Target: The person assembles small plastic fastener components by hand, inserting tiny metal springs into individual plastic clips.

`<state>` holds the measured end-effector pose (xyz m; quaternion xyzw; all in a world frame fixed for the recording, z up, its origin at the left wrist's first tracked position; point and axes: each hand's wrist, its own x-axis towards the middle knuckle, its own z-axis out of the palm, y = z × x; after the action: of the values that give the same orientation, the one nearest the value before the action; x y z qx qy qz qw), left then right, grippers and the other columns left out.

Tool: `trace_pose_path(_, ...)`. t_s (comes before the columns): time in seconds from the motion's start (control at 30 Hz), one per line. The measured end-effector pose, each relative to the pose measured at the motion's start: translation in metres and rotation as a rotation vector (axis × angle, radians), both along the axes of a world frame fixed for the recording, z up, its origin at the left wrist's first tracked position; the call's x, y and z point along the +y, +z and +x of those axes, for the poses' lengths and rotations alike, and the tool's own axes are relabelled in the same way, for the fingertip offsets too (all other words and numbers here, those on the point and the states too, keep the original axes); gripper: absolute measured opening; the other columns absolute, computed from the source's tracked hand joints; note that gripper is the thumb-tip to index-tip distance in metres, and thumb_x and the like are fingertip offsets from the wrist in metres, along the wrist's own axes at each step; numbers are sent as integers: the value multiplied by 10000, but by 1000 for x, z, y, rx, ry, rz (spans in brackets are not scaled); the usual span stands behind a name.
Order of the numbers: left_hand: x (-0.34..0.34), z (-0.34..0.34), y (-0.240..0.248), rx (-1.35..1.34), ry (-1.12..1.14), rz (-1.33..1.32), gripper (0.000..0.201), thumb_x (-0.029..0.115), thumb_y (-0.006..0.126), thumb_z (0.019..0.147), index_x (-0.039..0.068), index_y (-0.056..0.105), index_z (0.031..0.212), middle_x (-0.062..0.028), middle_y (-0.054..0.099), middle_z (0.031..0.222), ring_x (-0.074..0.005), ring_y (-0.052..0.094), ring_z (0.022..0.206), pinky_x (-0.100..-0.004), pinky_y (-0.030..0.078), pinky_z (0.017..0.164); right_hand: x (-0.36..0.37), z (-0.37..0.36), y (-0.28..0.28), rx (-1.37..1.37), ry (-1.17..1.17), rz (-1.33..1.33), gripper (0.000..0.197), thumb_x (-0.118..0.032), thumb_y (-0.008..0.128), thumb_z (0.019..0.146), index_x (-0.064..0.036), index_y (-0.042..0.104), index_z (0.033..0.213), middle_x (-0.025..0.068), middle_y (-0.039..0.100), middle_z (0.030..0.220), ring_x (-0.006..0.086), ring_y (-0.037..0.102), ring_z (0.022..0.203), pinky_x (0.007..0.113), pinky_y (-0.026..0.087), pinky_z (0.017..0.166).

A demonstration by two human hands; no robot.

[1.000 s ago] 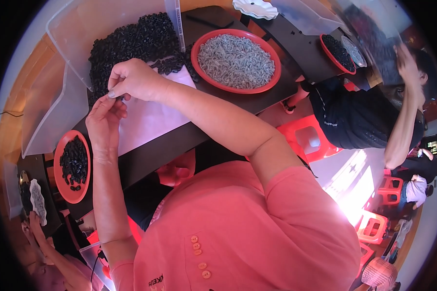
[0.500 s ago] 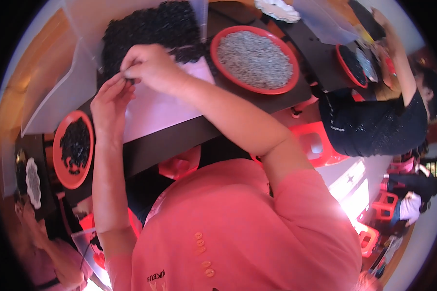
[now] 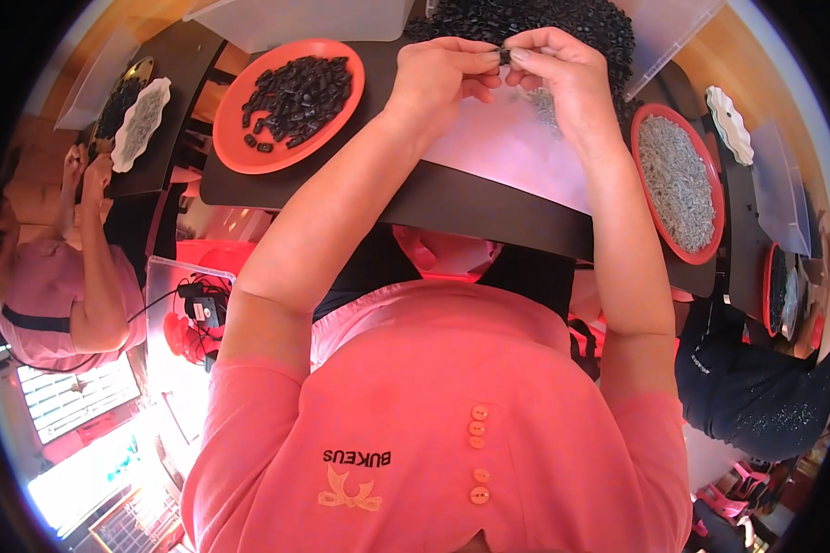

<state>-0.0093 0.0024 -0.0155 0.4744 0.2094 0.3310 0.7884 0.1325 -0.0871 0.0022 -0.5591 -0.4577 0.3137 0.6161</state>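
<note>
A small black plastic part [image 3: 504, 56] is pinched between the fingertips of my two hands, above the far edge of a pale sheet. My left hand [image 3: 444, 78] grips it from the left with thumb and fingers closed. From the other side, the closed thumb and forefinger of my right hand [image 3: 563, 78] meet it. Whether a thin metal piece is also in the right fingers is too small to tell. Just behind the hands lies a heap of black parts [image 3: 609, 41]. A few silvery pieces [image 3: 544, 109] rest on the pale sheet [image 3: 516, 152] near my right hand.
To the left stands an orange-red plate [image 3: 231, 143] of black parts; to the right, another red plate [image 3: 644, 170] holds silvery metal pins. Both are on the dark table [image 3: 516, 207]. Clear plastic bins [image 3: 304, 20] stand behind. Co-workers sit at left [image 3: 74, 295] and right [image 3: 756, 369].
The view has swung, so the table, plates and heap appear shifted and turned. My hands stay fingertip to fingertip, now with the black part plainly showing between them.
</note>
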Motion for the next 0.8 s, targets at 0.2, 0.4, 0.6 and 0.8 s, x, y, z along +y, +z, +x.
trace_pose_path(0.2,0,2,-2,-9,-29,24,157,3,616,837,-94,614,961,-134,637,810,-202,625,723,-294,502,599,1,2,1,-21,3,18,146,-83,630,808,-22,667,935,38,651,798,103,599,706,233,471,649)
trace_pose_path(0.4,-3,0,3,-12,-28,37,156,-7,607,834,-105,608,954,-146,636,811,-215,632,709,-300,506,592,1,4,3,-15,16,4,152,-86,631,805,-22,669,938,32,649,792,95,586,697,233,460,657)
trace_pose_path(0.6,-4,-2,6,-7,-36,-20,150,-13,584,841,-107,602,957,-158,630,819,-229,628,726,-313,500,604,0,2,5,-10,20,2,151,-84,631,810,-23,670,943,31,648,782,101,597,699,229,454,651)
trace_pose_path(0.8,-4,-2,7,-8,-54,-50,140,0,572,856,-101,597,949,-164,622,831,-243,618,739,-323,490,616,-1,4,6,-26,-4,1,142,-74,624,819,-18,669,941,33,645,789,104,610,695,234,456,651)
